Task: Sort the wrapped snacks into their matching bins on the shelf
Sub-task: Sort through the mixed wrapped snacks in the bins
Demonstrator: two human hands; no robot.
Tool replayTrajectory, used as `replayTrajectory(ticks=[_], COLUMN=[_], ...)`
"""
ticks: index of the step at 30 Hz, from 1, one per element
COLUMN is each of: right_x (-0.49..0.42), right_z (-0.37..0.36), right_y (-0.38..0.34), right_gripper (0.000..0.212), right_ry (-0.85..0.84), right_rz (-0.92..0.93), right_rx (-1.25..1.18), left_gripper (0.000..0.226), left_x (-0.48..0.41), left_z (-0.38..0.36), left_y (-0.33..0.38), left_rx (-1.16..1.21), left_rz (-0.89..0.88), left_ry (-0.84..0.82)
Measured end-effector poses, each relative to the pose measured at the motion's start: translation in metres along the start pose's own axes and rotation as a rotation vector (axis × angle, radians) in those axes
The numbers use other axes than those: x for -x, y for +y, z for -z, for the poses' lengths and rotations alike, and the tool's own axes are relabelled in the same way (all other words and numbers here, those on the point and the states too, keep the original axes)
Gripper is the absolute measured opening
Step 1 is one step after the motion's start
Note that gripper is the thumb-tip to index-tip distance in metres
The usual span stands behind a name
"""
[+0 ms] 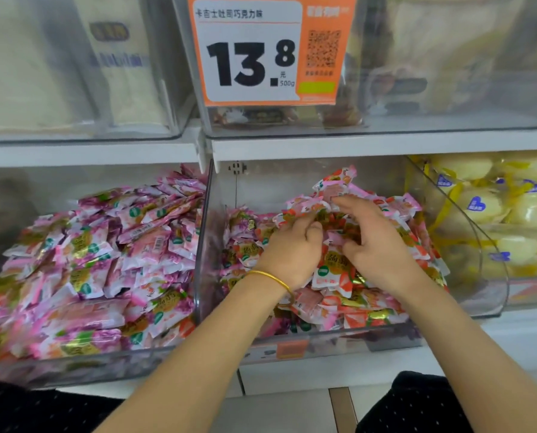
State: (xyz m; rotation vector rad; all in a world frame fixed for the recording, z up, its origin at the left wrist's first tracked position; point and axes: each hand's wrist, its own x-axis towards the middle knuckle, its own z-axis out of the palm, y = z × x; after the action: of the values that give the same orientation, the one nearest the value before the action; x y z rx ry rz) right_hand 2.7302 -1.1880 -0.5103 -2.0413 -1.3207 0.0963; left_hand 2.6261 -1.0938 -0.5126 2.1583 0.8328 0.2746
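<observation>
Both hands in middle bin [323,342], on strawberry-print snacks [331,276] heaped toward bin's right wall. Left hand [289,248]: fingers curled, gripping packets near heap top. Right hand [379,245]: fingers loosely spread, resting on heap, holding nothing, likely raking for strays. Purple-print snacks [104,251] fill left bin [89,367].

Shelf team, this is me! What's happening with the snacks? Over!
Left hand grips red-and-pink wrapped snack packets in middle clear plastic bin. Right hand spread on same pile, grip unclear. Purple-pink wrapped packets mixed in at bin's left. Nothing blocking.
</observation>
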Motion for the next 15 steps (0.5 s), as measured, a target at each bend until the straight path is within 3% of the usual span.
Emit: replayTrajectory(ticks=[2, 3, 6, 11, 15], right_x=[0.0, 0.001, 0.002, 0.003, 0.0], right_z=[0.0, 0.0, -0.001, -0.002, -0.003], right_y=[0.0, -0.001, -0.001, 0.0, 0.0], right_gripper=[0.064, 0.064, 0.064, 0.063, 0.059], right_ry=[0.008, 0.012, 0.028, 0.073, 0.118], right_rz=[0.022, 0.032, 0.053, 0.046, 0.025], right_rx=[0.019, 0.018, 0.026, 0.057, 0.047], left_gripper=[0.058, 0.064, 0.059, 0.053, 0.047], left_x=[0.0, 0.0, 0.001, 0.005, 0.016], left_z=[0.0, -0.001, -0.005, 0.003, 0.011], left_y=[-0.014, -0.022, -0.029, -0.019, -0.005], left_rx=[-0.162, -0.275, -0.294, -0.302, -0.162], left_rz=[0.021, 0.056, 0.246, 0.133, 0.055], left_ry=[0.071, 0.049, -0.08, -0.154, -0.168])
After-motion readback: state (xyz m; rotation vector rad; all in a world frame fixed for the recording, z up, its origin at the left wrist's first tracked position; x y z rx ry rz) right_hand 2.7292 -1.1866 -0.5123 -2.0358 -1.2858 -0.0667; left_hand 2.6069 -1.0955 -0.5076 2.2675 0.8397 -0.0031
